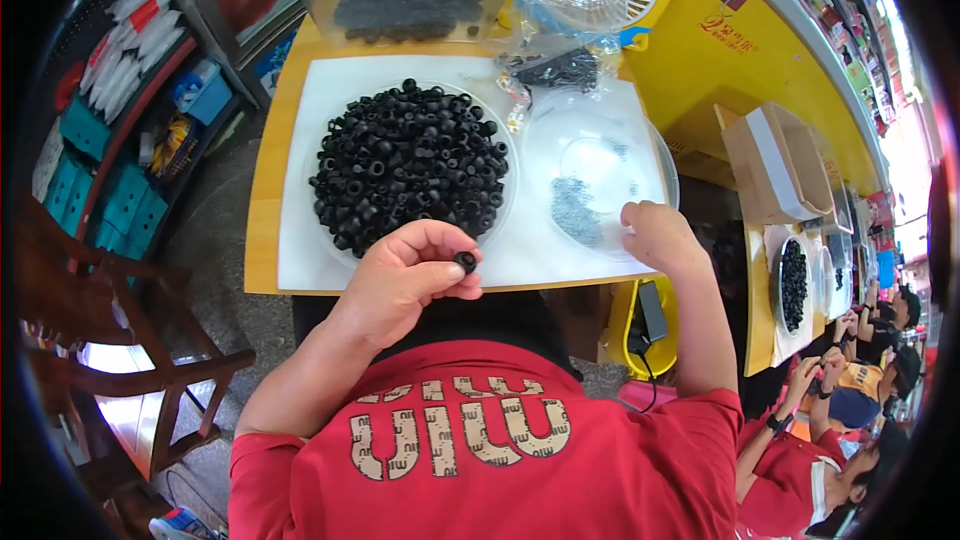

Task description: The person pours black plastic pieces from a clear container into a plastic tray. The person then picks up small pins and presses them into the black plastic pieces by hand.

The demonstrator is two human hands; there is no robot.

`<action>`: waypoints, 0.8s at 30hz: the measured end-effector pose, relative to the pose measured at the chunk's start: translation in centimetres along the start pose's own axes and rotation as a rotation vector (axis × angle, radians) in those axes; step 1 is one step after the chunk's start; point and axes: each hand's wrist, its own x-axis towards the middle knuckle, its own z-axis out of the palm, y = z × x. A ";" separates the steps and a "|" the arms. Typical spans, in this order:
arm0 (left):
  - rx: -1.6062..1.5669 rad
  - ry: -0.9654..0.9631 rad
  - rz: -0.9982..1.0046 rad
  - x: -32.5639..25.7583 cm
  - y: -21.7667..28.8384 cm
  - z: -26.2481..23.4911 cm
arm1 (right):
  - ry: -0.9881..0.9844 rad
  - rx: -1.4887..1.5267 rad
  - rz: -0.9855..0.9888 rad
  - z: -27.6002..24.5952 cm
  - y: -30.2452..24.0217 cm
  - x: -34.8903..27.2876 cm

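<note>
Head view: left hand (412, 268), pinching one black part (465, 261).
Right hand (662, 237) at clear dish (588, 152), grip unclear; seemingly a picking step, next calling for fingertip precision.

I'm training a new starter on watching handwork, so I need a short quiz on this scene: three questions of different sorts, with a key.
1. What does the left hand hold between its thumb and fingers?

2. Seen from the person, the heap of black parts lies:
A) to the left of the clear dish with fine grey bits
B) to the right of it
C) inside it

3. True or false: the right hand is reaching into the heap of black parts.

Key:
1. One small black part.
2. A.
3. False; it is at the near right side of the clear dish.
</note>
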 end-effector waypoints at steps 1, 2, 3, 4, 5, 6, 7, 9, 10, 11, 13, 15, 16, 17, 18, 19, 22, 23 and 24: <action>0.024 0.025 -0.006 -0.1 -0.1 -0.1 | -0.023 -0.041 0.012 -0.2 -0.2 -0.4; 0.034 0.037 0.001 -0.2 -0.1 0.0 | -0.026 -0.049 0.025 0.1 -0.2 -0.2; 0.027 0.019 -0.005 -0.2 -0.2 0.0 | -0.009 -0.076 0.021 0.8 0.0 0.1; 0.042 0.024 -0.019 -0.2 -0.3 -0.2 | 0.007 -0.102 0.014 1.2 0.1 0.5; 0.057 0.029 -0.032 -0.1 -0.5 -0.2 | 0.005 -0.109 0.029 1.0 0.2 0.8; 0.065 0.046 -0.031 -0.2 -0.5 -0.1 | 0.002 -0.039 0.013 0.8 0.2 1.1; 0.058 0.039 -0.031 -0.2 -0.7 0.0 | -0.001 0.032 -0.005 0.8 0.4 1.2; 0.065 0.059 -0.038 -0.2 -0.8 -0.1 | 0.118 0.133 -0.069 0.9 1.0 0.7; 0.061 0.076 -0.030 -0.3 -0.9 -0.2 | 0.145 0.397 -0.045 0.0 -0.1 0.0; 0.048 0.057 -0.035 0.0 -1.0 -0.2 | 0.164 0.663 -0.021 -0.2 -1.1 -0.3; 0.036 0.047 -0.040 0.3 -1.1 -0.1 | 0.192 0.967 -0.181 1.3 -2.7 -0.8; 0.034 0.023 -0.022 0.4 -1.3 0.0 | 0.208 1.269 -0.340 1.8 -5.3 -1.4; 0.015 0.024 -0.022 0.3 -1.4 -0.1 | 0.216 1.380 -0.416 1.2 -7.6 -1.9; 0.018 0.052 -0.012 0.2 -1.6 0.0 | 0.217 1.500 -0.503 0.8 -9.1 -2.0; -0.008 0.056 -0.002 0.1 -1.5 0.0 | 0.206 1.501 -0.512 0.6 -10.2 -1.9; -0.033 0.058 0.010 0.0 -1.5 -0.1 | 0.337 1.372 -0.602 0.5 -11.2 -1.8; -0.053 0.072 0.022 -0.4 -1.1 -0.5 | 0.479 1.190 -0.713 0.0 -13.1 -1.8; -0.069 0.069 0.026 -0.5 -0.9 -0.6 | 0.502 1.141 -0.727 0.0 -13.6 -1.8; -0.071 0.073 0.032 -0.7 -0.9 -0.7 | 0.536 1.125 -0.742 0.2 -14.0 -1.7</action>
